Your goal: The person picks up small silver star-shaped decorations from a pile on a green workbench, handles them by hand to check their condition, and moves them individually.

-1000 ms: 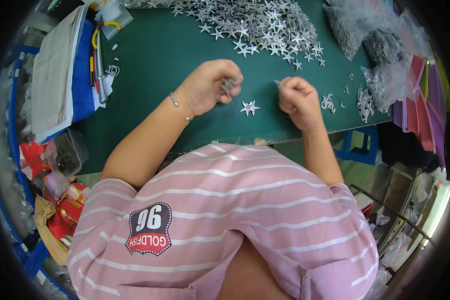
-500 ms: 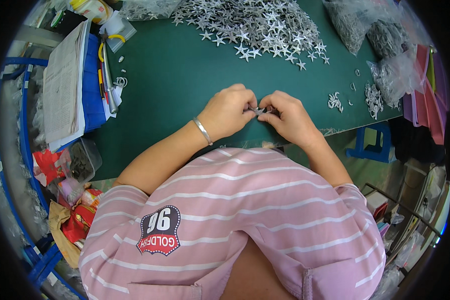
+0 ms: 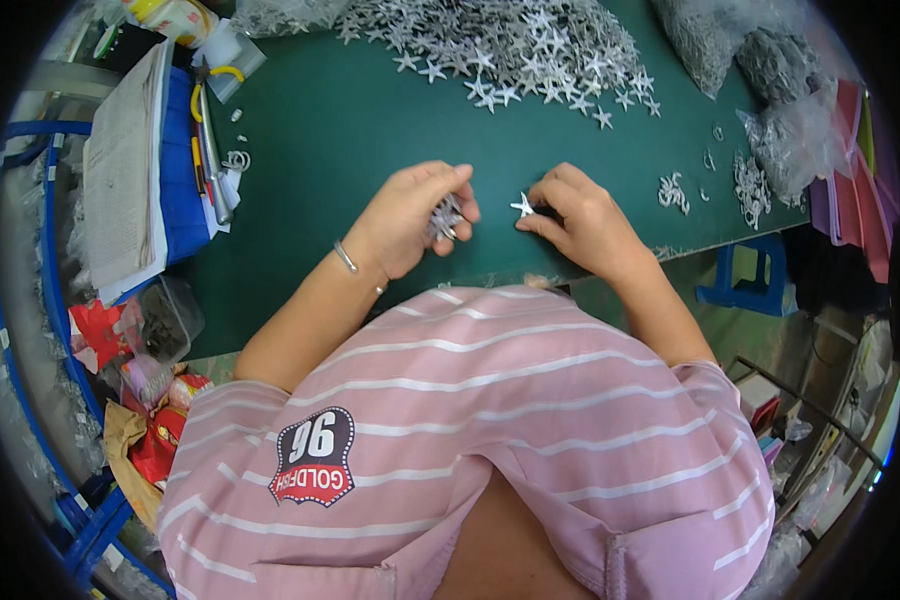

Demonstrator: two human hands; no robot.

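My left hand is turned partly palm up, its fingers curled round several silver metal starfish that lie in the palm. A hand's width to the right, my right hand pinches a single metal starfish between thumb and fingers, its arms sticking out toward the left hand. The two hands are apart, just above the near part of the green tabletop. Beyond them spreads a large heap of the same starfish.
Small curved silver pieces and a second cluster lie at the right. Filled plastic bags stand behind them. Left are papers, yellow-handled pliers and pens. A blue stool stands beyond the table's right edge.
My hands were together over one piece; now they have parted. The left has rolled open to show starfish in its palm, and the right holds one starfish by itself.
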